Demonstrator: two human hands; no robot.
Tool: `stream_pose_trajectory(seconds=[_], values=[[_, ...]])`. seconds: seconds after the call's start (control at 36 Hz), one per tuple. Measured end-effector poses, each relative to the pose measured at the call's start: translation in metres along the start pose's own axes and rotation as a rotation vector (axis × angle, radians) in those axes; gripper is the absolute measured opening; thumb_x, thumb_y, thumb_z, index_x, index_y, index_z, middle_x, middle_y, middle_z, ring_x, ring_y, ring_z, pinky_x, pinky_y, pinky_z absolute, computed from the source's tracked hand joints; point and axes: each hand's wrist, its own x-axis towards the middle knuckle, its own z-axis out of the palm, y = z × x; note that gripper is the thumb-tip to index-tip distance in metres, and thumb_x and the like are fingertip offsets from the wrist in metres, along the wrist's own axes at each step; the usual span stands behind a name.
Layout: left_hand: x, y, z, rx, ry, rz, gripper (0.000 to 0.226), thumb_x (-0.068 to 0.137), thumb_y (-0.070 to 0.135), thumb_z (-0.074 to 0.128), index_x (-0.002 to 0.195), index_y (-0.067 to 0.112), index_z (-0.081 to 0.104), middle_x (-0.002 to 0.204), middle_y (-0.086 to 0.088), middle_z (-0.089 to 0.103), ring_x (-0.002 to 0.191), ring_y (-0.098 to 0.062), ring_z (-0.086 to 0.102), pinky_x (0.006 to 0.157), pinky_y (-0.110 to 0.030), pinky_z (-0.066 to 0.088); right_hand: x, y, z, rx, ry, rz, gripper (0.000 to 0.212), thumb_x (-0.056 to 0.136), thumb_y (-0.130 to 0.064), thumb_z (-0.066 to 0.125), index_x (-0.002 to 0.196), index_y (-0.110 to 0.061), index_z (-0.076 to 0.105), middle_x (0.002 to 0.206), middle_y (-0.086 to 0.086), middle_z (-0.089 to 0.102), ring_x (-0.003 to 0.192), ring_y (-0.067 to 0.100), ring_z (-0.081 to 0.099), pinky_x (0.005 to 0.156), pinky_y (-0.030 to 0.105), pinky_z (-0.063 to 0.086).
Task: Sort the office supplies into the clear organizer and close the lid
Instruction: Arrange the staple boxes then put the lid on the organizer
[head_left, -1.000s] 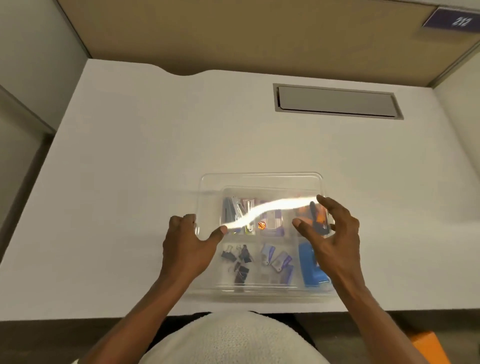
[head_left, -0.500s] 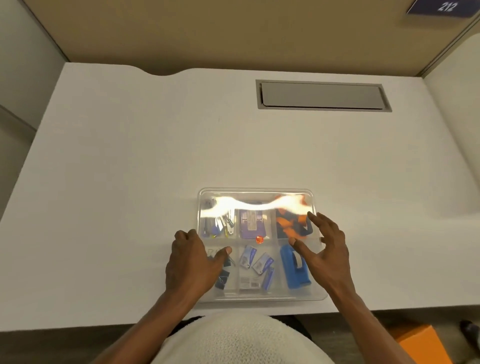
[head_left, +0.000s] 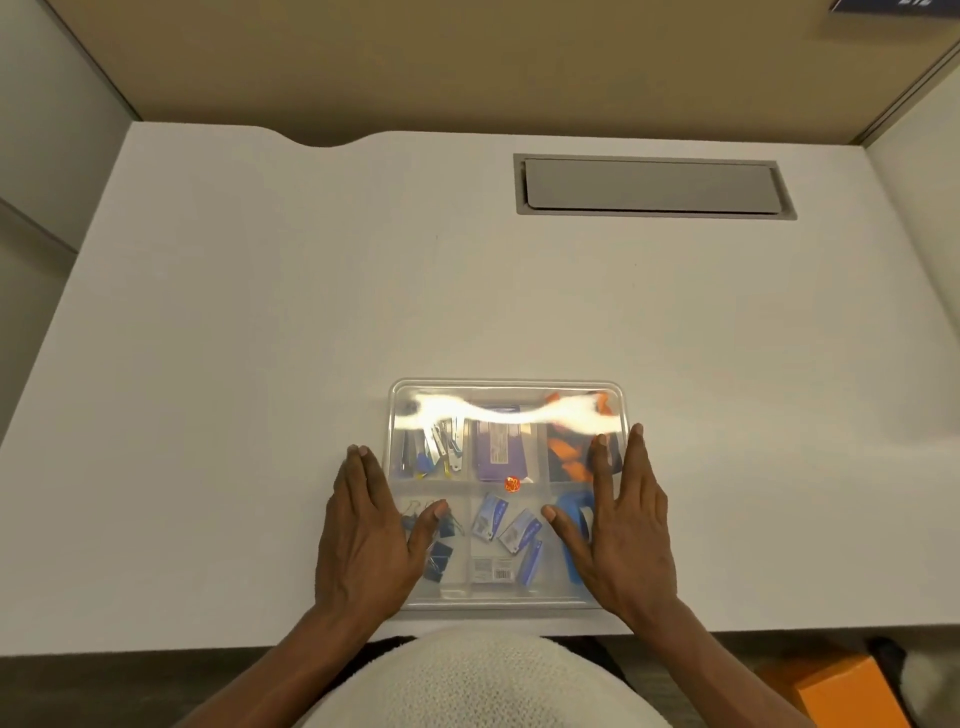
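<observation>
The clear organizer (head_left: 506, 387) lies near the desk's front edge with its transparent lid flat over the compartments and glare across the back. Through the lid I see black binder clips (head_left: 441, 564), small blue boxes (head_left: 511, 527), a purple box (head_left: 498, 447), orange pieces (head_left: 566, 454), metal clips (head_left: 447, 441) and a blue item (head_left: 571, 512). My left hand (head_left: 369, 540) rests flat on the lid's left side, thumb over the binder clips. My right hand (head_left: 623, 525) lies flat on the right side, fingers spread. Neither hand grips anything.
The white desk (head_left: 260, 364) stretches wide around the organizer. A grey cable hatch (head_left: 652, 184) is set into the back right. Tan partition walls enclose the desk. An orange box (head_left: 852, 691) sits on the floor at the lower right.
The lid has come down from a tilted position to lie flat on the organizer. Both hands have moved from holding its edges to lying flat on top.
</observation>
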Motion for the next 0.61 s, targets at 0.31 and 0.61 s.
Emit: stream_pose_trajectory(seconds=[0.31, 0.61], values=[[0.014, -0.010, 0.010, 0.067, 0.146, 0.233, 0.097, 0.098, 0.068, 0.033, 0.165, 0.005, 0.001, 0.175, -0.014, -0.005, 0.163, -0.031, 0.000, 0.130, -0.049, 0.009, 0.004, 0.004, 0.006, -0.110, -0.010, -0.008, 0.101, 0.091, -0.081, 0.034, 0.164, -0.019, 0.004, 0.172, 0.012, -0.009, 0.160, 0.031, -0.003, 0.123, 0.058, 0.027], [0.020, -0.006, -0.003, 0.160, 0.188, 0.314, 0.102, 0.097, 0.071, 0.037, 0.165, 0.003, 0.005, 0.174, -0.018, -0.005, 0.162, -0.035, -0.001, 0.130, -0.051, 0.007, 0.023, -0.003, -0.020, -0.122, 0.042, -0.043, 0.104, 0.086, -0.085, 0.040, 0.161, -0.016, 0.024, 0.172, 0.017, 0.006, 0.159, 0.034, 0.004, 0.123, 0.059, 0.022]])
